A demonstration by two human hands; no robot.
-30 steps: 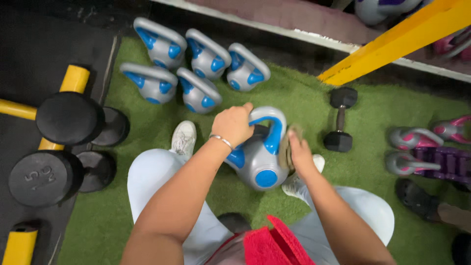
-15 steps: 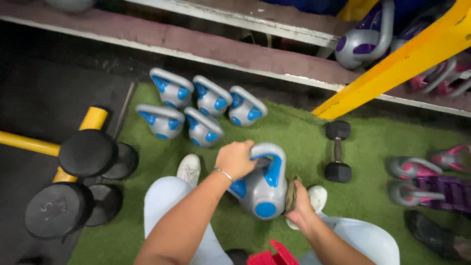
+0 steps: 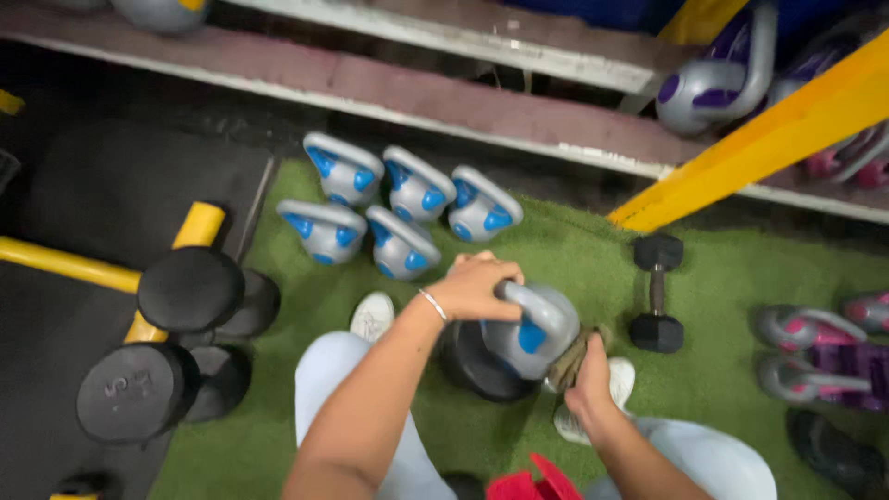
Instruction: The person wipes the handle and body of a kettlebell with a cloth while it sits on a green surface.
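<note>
Left hand: the left hand (image 3: 474,285) was closed round the handle of the grey-and-blue kettlebell (image 3: 526,335), near the middle of the green turf (image 3: 574,245).
Right hand: the right hand (image 3: 590,381) pressed a folded brownish cloth (image 3: 567,361) against the kettlebell's right side — fingers closed on the cloth.
Change: half a second earlier the kettlebell showed its round blue face toward the camera; now it was tipped over, its dark base turned toward the person's knees, so another side met the cloth.
Meaning: the wiping appeared to have moved on to a fresh face of the same weight.
Surroundings: five matching kettlebells (image 3: 400,208) stood clustered at the turf's far left corner; a small black dumbbell (image 3: 657,292) lay just right of the hands; pink-and-grey kettlebells (image 3: 815,347) lay at the right edge.
Obstructions: the person's white shoes (image 3: 373,317) sat close beside the kettlebell — little spare room there.
</note>
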